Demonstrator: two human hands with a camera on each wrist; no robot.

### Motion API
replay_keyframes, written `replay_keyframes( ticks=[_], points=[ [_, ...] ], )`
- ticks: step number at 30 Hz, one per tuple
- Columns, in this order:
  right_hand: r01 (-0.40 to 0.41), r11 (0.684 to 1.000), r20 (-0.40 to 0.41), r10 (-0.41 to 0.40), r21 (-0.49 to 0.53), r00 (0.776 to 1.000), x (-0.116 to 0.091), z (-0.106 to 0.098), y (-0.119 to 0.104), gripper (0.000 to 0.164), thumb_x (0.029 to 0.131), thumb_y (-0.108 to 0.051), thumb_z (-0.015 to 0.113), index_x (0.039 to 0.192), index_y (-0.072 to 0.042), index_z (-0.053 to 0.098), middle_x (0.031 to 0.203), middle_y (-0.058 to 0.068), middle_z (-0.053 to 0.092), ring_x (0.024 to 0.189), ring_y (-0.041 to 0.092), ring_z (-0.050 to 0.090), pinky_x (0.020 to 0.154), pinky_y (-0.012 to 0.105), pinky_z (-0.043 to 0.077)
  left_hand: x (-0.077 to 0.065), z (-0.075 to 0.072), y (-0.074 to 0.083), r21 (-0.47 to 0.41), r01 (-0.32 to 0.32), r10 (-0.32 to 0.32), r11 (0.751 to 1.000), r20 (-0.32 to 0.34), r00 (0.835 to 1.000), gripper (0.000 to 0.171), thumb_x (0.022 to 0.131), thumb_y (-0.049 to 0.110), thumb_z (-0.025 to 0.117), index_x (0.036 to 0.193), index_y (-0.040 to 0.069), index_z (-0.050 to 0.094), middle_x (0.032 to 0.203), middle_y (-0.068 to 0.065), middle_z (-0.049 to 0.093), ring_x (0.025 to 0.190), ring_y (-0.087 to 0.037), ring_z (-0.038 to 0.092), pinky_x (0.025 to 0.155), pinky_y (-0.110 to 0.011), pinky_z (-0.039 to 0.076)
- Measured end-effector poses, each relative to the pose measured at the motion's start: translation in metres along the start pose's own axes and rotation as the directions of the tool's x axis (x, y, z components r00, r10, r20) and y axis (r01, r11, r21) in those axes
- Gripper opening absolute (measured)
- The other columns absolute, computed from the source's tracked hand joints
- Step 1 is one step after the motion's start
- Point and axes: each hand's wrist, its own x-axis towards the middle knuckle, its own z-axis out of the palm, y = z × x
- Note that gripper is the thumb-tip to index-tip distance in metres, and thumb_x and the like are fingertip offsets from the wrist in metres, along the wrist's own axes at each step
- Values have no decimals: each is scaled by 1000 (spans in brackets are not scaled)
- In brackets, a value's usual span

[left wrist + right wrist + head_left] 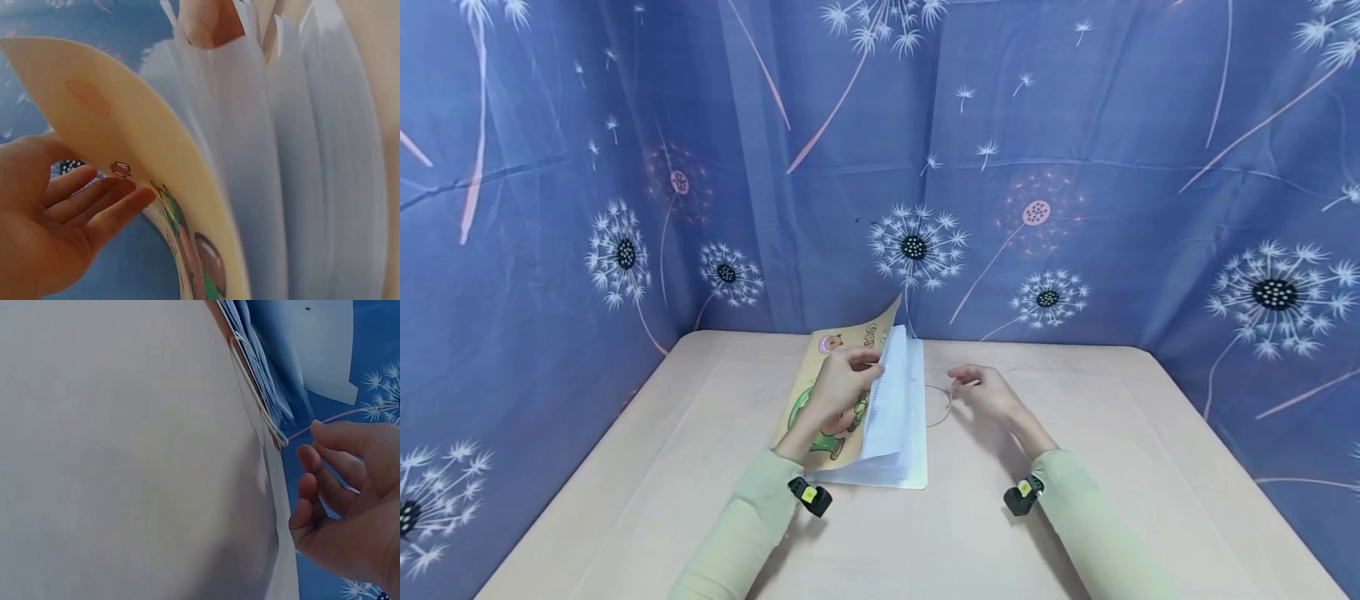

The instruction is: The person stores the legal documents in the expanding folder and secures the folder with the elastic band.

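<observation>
A notebook (pixel 917 417) with a tan cartoon cover (pixel 808 367) lies on the table, its right side showing white pages (pixel 887 400). The cover bends upward along its free edge. At that edge my left hand (pixel 842 383) holds the cover; in the left wrist view its fingers (pixel 128 212) lie against the pictured face while the thumb tip is hidden by the cover. From the notebook's right edge a thin pale elastic loop (pixel 256 394) bulges out. My right hand (pixel 350 500) is beside that loop, fingers bent and a small gap between fingertips and elastic.
The pale table (pixel 1105 467) extends on both sides of the notebook. Behind and to the sides hangs a blue dandelion-print curtain (pixel 865 125), close to the table's back edge.
</observation>
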Motion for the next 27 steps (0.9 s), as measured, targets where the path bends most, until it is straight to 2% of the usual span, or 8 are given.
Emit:
replay_keyframes(
  ticks=[3, 6, 9, 11, 15, 19, 24, 27],
  points=[
    [-14, 1000, 10, 15, -12, 1000, -1, -3, 2, 40, 95, -12, 60, 132, 2, 59, 118, 20, 66, 101, 27, 63, 84, 32, 50, -3, 5, 0, 1, 41, -41, 999, 28, 999, 36, 92, 18, 67, 125, 4, 68, 118, -14, 71, 98, -24, 69, 71, -26, 56],
    [-25, 1000, 9, 25, -14, 1000, -1, -4, 5, 40, 94, -13, 62, 132, 1, 60, 119, 20, 66, 99, 25, 63, 83, 29, 49, -5, 11, -1, -44, 98, -95, 994, 56, 994, 37, 92, 16, 67, 127, 5, 67, 122, -14, 69, 104, -24, 67, 79, -29, 56],
    [-23, 1000, 14, 24, -12, 1000, -2, -6, 7, 40, 94, -12, 62, 132, 3, 59, 118, 21, 66, 98, 24, 63, 81, 29, 49, -7, 18, -4, -78, 127, -121, 989, 72, 990, 37, 91, 14, 67, 127, 6, 67, 125, -17, 67, 109, -23, 65, 88, -34, 55],
    [-25, 1000, 19, 25, -9, 999, -2, -6, 6, 40, 94, -11, 61, 131, 4, 59, 117, 22, 66, 97, 25, 63, 81, 30, 49, -7, 22, -5, -58, 129, -124, 990, 80, 989, 36, 91, 14, 67, 126, 5, 68, 124, -17, 68, 110, -23, 66, 91, -36, 54],
    [-27, 1000, 35, 27, -12, 999, -2, -7, 6, 39, 94, -11, 61, 130, 5, 59, 116, 22, 66, 97, 24, 63, 82, 30, 50, -8, 27, -9, 19, 100, -102, 995, 99, 990, 37, 91, 16, 66, 125, 1, 67, 121, -17, 70, 110, -24, 67, 93, -40, 54],
    [-26, 999, 48, 27, -23, 998, 0, -7, 10, 39, 94, -11, 62, 130, 4, 59, 115, 21, 66, 97, 23, 63, 83, 30, 51, -9, 32, -14, 102, 85, -97, 991, 117, 988, 36, 91, 21, 67, 121, 0, 70, 115, -10, 73, 106, -21, 68, 89, -37, 55],
    [-20, 1000, 53, 21, -21, 998, 1, -4, 14, 38, 93, -9, 63, 127, 6, 61, 111, 21, 67, 98, 24, 63, 83, 29, 50, -11, 41, -16, 241, 73, -110, 968, 143, 984, 31, 89, 25, 69, 112, 4, 75, 104, -6, 74, 89, -13, 66, 74, -26, 53],
    [-8, 1000, 53, 9, -14, 999, 2, -3, 14, 37, 92, -7, 63, 125, 9, 61, 108, 22, 68, 98, 25, 63, 83, 28, 49, -12, 47, -17, 305, 76, -130, 949, 161, 978, 28, 87, 27, 70, 107, 8, 77, 100, -4, 74, 82, -11, 62, 70, -27, 50]
  ],
)
